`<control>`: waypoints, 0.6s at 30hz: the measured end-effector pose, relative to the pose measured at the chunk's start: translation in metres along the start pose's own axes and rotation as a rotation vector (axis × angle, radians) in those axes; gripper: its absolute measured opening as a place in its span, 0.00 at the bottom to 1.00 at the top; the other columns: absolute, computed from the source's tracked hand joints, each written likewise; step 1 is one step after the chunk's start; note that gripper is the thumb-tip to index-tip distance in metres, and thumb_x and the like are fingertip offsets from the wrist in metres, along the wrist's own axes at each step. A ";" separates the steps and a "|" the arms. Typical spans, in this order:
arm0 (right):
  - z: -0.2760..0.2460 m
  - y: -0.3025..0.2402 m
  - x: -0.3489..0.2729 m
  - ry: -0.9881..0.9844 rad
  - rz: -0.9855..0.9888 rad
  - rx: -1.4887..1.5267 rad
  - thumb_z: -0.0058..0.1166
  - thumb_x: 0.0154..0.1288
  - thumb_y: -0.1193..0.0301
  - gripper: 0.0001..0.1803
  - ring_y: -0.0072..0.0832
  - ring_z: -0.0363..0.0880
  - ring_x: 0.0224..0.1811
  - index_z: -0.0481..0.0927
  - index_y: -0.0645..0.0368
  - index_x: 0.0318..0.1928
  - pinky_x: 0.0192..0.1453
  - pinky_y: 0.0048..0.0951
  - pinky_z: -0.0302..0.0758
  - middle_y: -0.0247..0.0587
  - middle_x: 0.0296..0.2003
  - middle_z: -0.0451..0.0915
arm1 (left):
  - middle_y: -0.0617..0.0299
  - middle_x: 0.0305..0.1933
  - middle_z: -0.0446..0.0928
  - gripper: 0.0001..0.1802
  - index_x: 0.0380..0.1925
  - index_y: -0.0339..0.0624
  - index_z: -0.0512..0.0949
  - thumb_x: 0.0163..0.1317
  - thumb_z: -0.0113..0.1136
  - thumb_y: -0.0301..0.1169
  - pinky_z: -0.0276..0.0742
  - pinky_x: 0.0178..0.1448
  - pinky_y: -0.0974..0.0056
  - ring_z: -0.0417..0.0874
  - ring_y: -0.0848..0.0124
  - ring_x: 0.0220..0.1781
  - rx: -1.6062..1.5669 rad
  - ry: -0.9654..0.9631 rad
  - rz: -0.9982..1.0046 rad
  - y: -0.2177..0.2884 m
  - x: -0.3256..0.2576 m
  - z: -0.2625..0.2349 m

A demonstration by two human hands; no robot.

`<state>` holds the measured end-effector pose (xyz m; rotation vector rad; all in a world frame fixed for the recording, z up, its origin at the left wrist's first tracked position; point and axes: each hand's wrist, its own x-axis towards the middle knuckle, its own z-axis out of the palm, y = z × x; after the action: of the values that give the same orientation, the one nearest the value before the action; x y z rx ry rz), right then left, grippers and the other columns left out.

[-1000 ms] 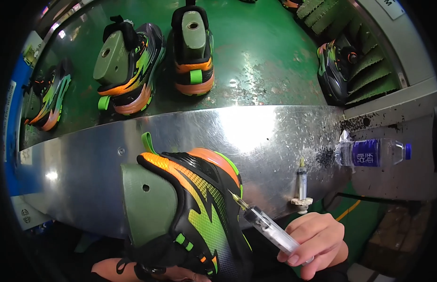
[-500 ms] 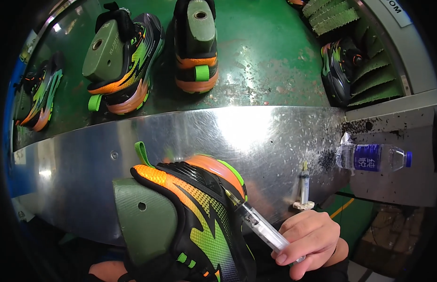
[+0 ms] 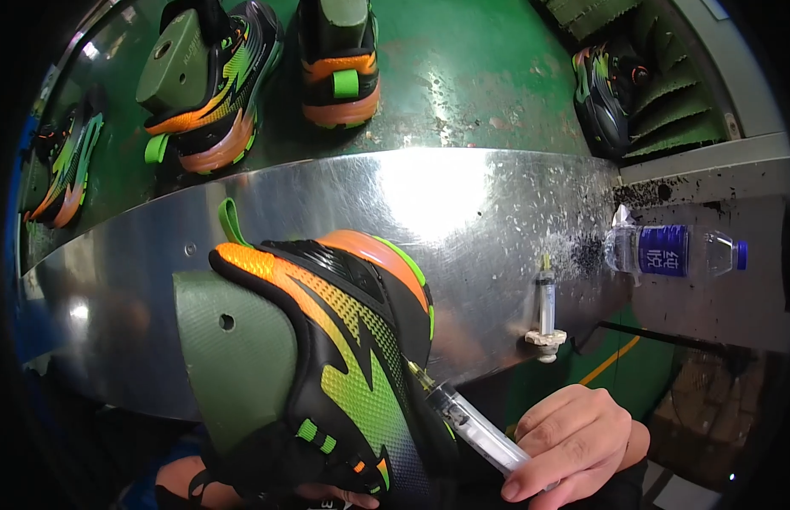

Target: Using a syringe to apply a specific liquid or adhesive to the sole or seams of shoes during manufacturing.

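A black, orange and green sneaker (image 3: 344, 327) with a green shoe last (image 3: 233, 357) inside lies tilted on its side before me. My right hand (image 3: 577, 442) grips a clear syringe (image 3: 480, 427) by its rear end, fingers closed round it. The needle tip meets the shoe's side near where the upper joins the sole. Beneath the shoe, my left hand (image 3: 348, 495) supports it from the near side; only a bit of its fingers shows, the rest hidden behind the black upper.
A second syringe (image 3: 546, 306) stands in a pale base at the metal ledge's (image 3: 327, 200) right. A water bottle (image 3: 667, 251) lies further right. Beyond are sneakers on lasts (image 3: 212, 93), (image 3: 342, 85), another sneaker (image 3: 67, 161) at far left, and one by green flaps (image 3: 603, 98).
The shoe sits a little further left in view, and the needle has moved along its side toward me. The whole background has shifted upward with the view.
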<state>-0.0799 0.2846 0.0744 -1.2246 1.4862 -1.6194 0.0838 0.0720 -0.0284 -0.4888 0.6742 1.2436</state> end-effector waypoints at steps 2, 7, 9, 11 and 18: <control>0.002 -0.004 -0.008 0.005 0.013 0.008 0.67 0.53 0.65 0.16 0.32 0.73 0.16 0.82 0.68 0.32 0.19 0.29 0.66 0.43 0.21 0.79 | 0.73 0.33 0.78 0.19 0.39 0.44 0.80 0.65 0.52 0.47 0.63 0.46 0.75 0.74 0.83 0.38 0.009 -0.002 -0.030 -0.001 0.001 0.004; 0.001 -0.004 -0.024 0.005 0.113 0.030 0.67 0.53 0.64 0.16 0.31 0.73 0.17 0.83 0.67 0.32 0.20 0.29 0.66 0.42 0.22 0.80 | 0.75 0.34 0.78 0.21 0.40 0.46 0.80 0.65 0.51 0.50 0.62 0.48 0.75 0.73 0.84 0.39 0.024 -0.053 -0.115 -0.004 0.009 0.003; 0.001 -0.012 -0.045 -0.019 0.097 0.164 0.64 0.56 0.69 0.14 0.33 0.77 0.19 0.82 0.71 0.33 0.19 0.26 0.70 0.54 0.25 0.80 | 0.76 0.35 0.78 0.22 0.41 0.47 0.80 0.65 0.50 0.52 0.62 0.49 0.76 0.73 0.85 0.40 0.029 -0.054 -0.156 -0.008 0.011 0.027; 0.003 -0.029 -0.040 -0.018 0.138 0.114 0.66 0.54 0.66 0.15 0.31 0.75 0.18 0.82 0.68 0.33 0.20 0.27 0.68 0.47 0.24 0.80 | 0.77 0.35 0.78 0.22 0.42 0.48 0.80 0.65 0.50 0.53 0.62 0.50 0.76 0.73 0.86 0.40 0.045 -0.078 -0.192 -0.025 0.017 0.028; -0.001 -0.046 -0.053 0.002 0.253 0.086 0.67 0.53 0.64 0.15 0.28 0.73 0.17 0.83 0.65 0.34 0.19 0.26 0.65 0.40 0.24 0.81 | 0.66 0.47 0.79 0.21 0.48 0.35 0.77 0.58 0.64 0.35 0.67 0.58 0.69 0.75 0.78 0.51 -0.236 0.030 0.383 -0.011 -0.001 0.029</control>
<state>-0.0539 0.3407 0.1075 -0.9468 1.4898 -1.4983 0.1002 0.0880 -0.0068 -0.5907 0.6686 1.6924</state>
